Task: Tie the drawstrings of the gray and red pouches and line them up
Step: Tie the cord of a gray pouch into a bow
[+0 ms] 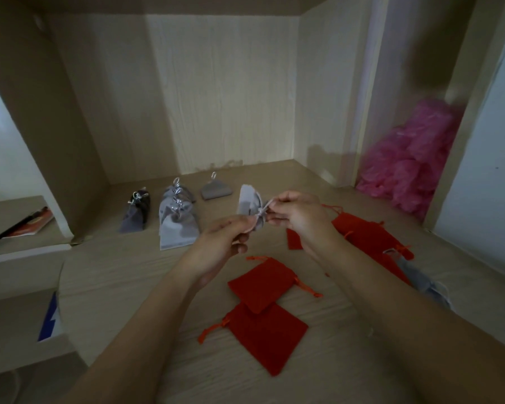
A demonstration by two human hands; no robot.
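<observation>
A light gray pouch [250,203] is held up above the wooden surface [123,275] between both hands. My left hand [220,242] pinches its gathered neck from below. My right hand [298,218] pinches the pale drawstring at the neck and pulls it to the right. Behind, several tied gray pouches [179,225] stand in a row, with a dark one [136,212] at the left and a small one [216,190] further back. Two red pouches [263,282] [267,335] lie flat in front of my hands. More red pouches [365,233] are heaped at the right.
A loose gray pouch [420,279] lies at the right by the red heap. A pink plastic bag [411,158] fills the right niche. The shelf walls close in at the back and both sides. A booklet with a pen [27,224] sits on the lower left ledge.
</observation>
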